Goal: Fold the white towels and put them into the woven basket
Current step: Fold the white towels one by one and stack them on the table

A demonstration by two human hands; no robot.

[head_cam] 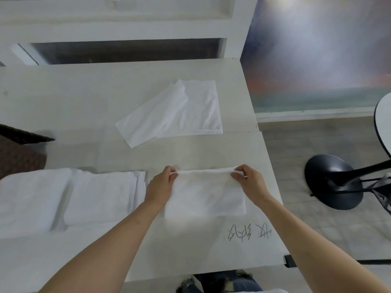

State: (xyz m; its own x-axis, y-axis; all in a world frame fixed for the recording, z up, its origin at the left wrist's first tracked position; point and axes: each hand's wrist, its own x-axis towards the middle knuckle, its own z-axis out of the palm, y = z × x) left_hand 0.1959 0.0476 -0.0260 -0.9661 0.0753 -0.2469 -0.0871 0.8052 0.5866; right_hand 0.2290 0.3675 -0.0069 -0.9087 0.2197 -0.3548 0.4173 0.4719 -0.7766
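Fold in progress, head view. My left hand (pixel 161 185) and right hand (pixel 247 182) each pinch one far corner of the white towel (pixel 206 195) between thumb and curled fingers (pixel 173 177), so the far edge is raised and taut while the near part lies flat on the tabletop (pixel 88 106). Holding both corners at once keeps the edge straight, which should let the next fold land square rather than skewed.

To my left, touching nothing I hold, lies a stack of folded towels (pixel 99 197), parked close by, probably so they can go into the basket together. Farther across the tabletop, well apart from my hands, two loose towels (pixel 175 111) overlap, one laid diagonally over the other; they appear not yet fully folded.

At the far left edge a dark woven basket (pixel 19 153) is only partly in view; whether it holds any towels cannot be told. Handwritten marks (pixel 247 232) sit on the tabletop just near of the towel.
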